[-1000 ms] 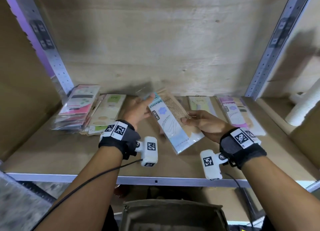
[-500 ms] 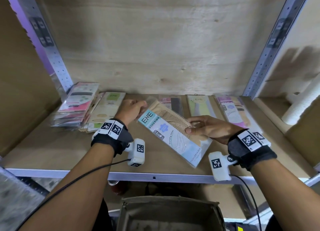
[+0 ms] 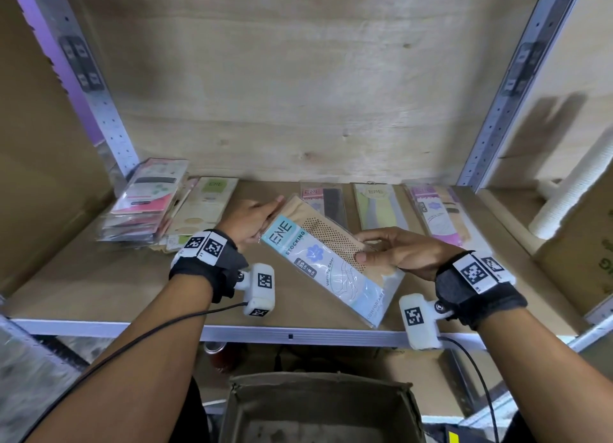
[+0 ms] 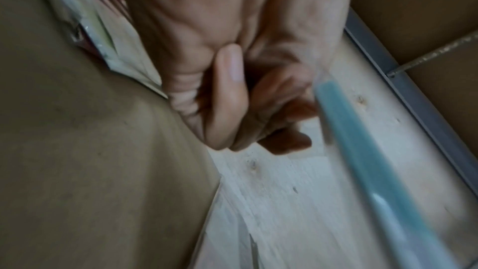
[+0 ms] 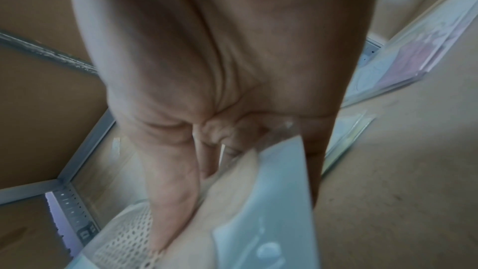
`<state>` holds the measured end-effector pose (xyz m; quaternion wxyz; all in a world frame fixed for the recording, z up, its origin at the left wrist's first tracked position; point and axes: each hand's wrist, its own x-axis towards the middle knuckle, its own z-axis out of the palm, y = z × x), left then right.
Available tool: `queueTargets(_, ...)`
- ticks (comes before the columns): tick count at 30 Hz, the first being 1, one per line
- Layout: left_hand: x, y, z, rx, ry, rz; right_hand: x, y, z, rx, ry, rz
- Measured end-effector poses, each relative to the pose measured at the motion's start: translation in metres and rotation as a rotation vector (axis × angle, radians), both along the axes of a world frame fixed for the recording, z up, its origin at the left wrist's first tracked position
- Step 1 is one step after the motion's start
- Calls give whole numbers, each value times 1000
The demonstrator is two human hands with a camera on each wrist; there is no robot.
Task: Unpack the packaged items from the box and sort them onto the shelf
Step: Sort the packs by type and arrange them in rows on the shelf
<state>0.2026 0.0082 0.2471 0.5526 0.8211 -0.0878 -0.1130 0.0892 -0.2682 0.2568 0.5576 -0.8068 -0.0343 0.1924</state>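
Note:
A light-blue and beige ENE stocking packet [image 3: 326,266] hangs tilted just above the wooden shelf [image 3: 99,286], its top toward the back left. My right hand [image 3: 398,255] grips its right side, with the thumb on the netted beige part and the fingers underneath. The right wrist view shows the same packet [image 5: 261,212] under that thumb. My left hand [image 3: 255,220] lies against the packet's upper-left edge. In the left wrist view its fingers [image 4: 282,109] are loosely curled beside the blue edge [image 4: 367,161], and no clear hold shows.
A stack of pink packets [image 3: 142,203] and a green ENE packet [image 3: 205,207] lie at the back left. Three more packets [image 3: 378,207] line the back right. An open cardboard box [image 3: 318,406] stands below the shelf's metal front edge [image 3: 292,335]. A white roll [image 3: 574,193] leans in the bay to the right.
The packet has come down and forward toward the shelf and lies flatter. My left hand has slipped from holding its top end to resting beside its upper-left edge.

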Motion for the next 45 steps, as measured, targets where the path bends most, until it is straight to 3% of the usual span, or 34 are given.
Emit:
queueTargets(3,-2,0,0,-149,77,-34,1,-1,0,-10,2,-3)
queueTargets(9,-1,-3,-1,-411,228,233,5,-3,2,62,-27,-83)
queueTargets(11,-2,-3,-3,-444,242,200,7,-3,2,121,-53,-154)
queueTargets(15,-7,-12,-8,-314,291,-29,11,4,2,309,-28,-305)
queueTargets(19,-16,-24,-13,-199,344,-278,19,20,-1,316,-29,-410)
queueTargets(22,-19,-26,-14,-187,335,-325,26,32,-3,308,-27,-452)
queueTargets(29,-12,-14,-11,-142,197,-136,49,60,-5,261,-26,-496)
queueTargets(37,5,20,-13,-21,69,56,76,94,-7,104,-43,-423)
queueTargets(45,12,50,-13,199,-20,217,92,122,-15,-71,-33,-354)
